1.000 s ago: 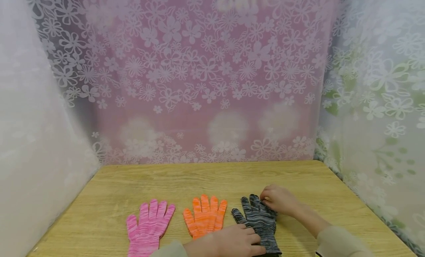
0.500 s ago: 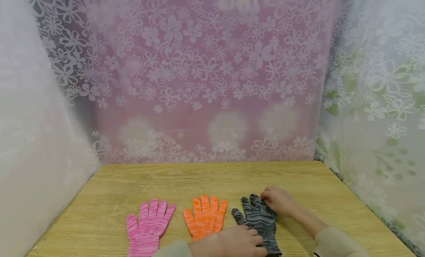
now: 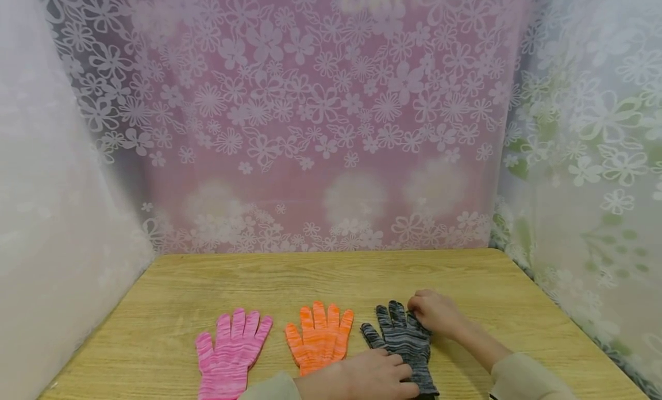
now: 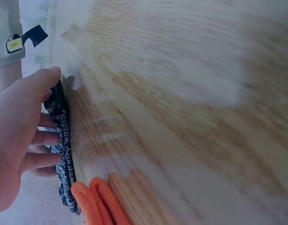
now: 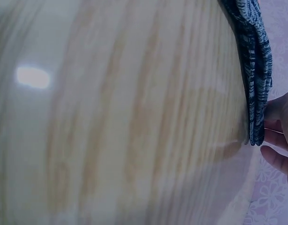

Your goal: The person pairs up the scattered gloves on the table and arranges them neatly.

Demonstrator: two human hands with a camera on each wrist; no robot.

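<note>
A dark grey-and-black striped knit glove (image 3: 408, 345) lies on the wooden table, fingers pointing away. My left hand (image 3: 369, 377) rests across its lower palm and cuff. In the left wrist view, the fingers (image 4: 45, 138) lie fairly straight against the glove, with the thumb by the cuff. At the glove's far right, my right hand (image 3: 434, 311) pinches its outer finger with curled fingers, hiding that tip. The right wrist view shows fingertips (image 5: 275, 110) at the end of the glove (image 5: 256, 84). An orange glove (image 3: 320, 337) lies left of it, partly behind my left forearm.
A pink glove (image 3: 233, 348) lies flat at the left, its cuff cut off by the frame's lower edge. Flower-patterned translucent curtains (image 3: 320, 130) enclose the wooden table (image 3: 310, 273) at the back and both sides.
My right hand has shifted very slightly right at the dark glove's fingertips, showing a little more of them. My left hand has slid slightly right over the cuff. The other gloves stay put.
</note>
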